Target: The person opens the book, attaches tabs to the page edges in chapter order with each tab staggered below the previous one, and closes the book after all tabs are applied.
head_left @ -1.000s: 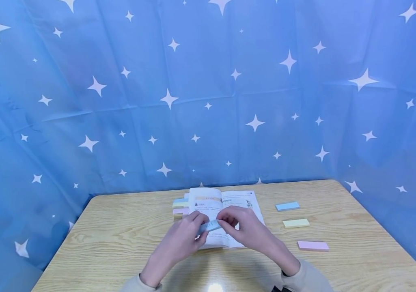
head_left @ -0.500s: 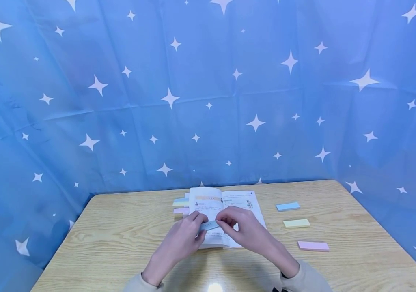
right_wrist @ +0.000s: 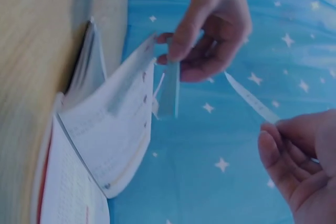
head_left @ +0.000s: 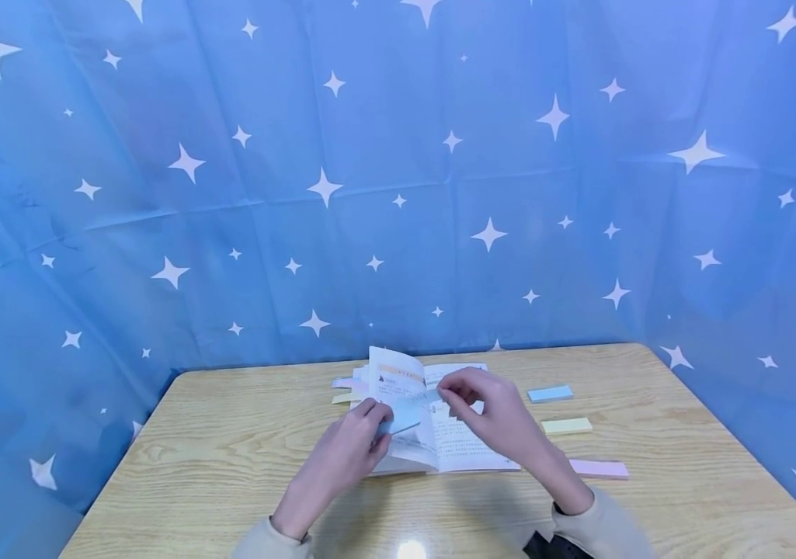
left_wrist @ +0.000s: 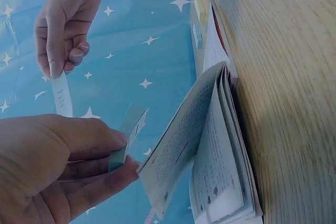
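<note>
My left hand pinches a thin pad of blue sticky notes between thumb and fingers, above the left side of an open book. My right hand holds one pale sticky note strip by its end, thumb against fingertip. In both wrist views the strip is apart from the pad, with small writing on it. A book page stands raised beside the left hand; its corner is close to the fingertips, and I cannot tell whether they grip it.
On the wooden table, to the right of the book, lie a blue pad, a yellow pad and a pink pad. Coloured tabs stick out from the book's left edge. A starry blue curtain hangs behind.
The right hand has moved right and upward, drawing the strip off the blue pad. The left-hand page has risen, and more of the right page's text shows. The left hand has shifted only slightly.
</note>
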`<state>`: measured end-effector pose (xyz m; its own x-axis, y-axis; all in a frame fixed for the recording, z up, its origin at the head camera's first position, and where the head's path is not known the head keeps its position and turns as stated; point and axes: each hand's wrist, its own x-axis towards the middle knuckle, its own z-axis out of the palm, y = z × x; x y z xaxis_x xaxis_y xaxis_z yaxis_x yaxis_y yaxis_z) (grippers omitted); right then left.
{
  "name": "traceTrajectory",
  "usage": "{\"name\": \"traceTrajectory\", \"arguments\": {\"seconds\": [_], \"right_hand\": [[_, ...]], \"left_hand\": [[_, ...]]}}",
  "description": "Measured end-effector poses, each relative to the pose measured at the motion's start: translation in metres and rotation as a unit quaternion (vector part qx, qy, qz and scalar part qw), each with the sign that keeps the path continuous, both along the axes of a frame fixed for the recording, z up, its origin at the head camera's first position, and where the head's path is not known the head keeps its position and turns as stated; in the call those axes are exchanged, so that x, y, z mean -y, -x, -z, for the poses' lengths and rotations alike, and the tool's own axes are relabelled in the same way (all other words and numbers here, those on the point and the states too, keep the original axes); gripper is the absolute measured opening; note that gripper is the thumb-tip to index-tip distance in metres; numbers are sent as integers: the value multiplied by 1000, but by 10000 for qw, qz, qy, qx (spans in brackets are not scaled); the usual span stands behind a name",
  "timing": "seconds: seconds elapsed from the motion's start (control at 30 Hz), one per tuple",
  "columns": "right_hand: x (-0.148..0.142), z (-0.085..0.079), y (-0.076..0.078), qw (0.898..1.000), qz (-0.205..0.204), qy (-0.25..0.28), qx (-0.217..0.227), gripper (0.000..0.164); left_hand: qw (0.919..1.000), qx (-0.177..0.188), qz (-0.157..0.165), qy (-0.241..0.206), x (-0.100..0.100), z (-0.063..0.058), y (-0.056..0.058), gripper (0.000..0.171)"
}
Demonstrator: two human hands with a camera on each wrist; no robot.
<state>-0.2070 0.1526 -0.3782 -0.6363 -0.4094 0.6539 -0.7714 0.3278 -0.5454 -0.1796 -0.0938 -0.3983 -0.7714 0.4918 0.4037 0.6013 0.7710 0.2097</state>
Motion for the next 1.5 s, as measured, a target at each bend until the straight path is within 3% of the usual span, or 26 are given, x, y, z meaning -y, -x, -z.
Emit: {"name": "traceTrajectory", "arguments": {"seconds": [0.3,0.8,1.03,1.27,1.5], "right_hand": [[-24,-8,4,9990,362,31,255,12],[-68,-20,12,9940,943,151,527,9],[-87,-24,13,9922,925,240,797,12],[-105,-31,15,9910,1138,292,648,13],[-117,-36,16,9903,1237,310,554,14]], "left_hand": [[9994,-211,230,-131,-14,4,6,16],[9953,633,664,-319,-48,7,7,15],[9925,857,854,-153,-77,12,6,15],[9915,582,1150,184,-102,20,8,13],[9930,333,1082,332,-122,21,9,13]]}}
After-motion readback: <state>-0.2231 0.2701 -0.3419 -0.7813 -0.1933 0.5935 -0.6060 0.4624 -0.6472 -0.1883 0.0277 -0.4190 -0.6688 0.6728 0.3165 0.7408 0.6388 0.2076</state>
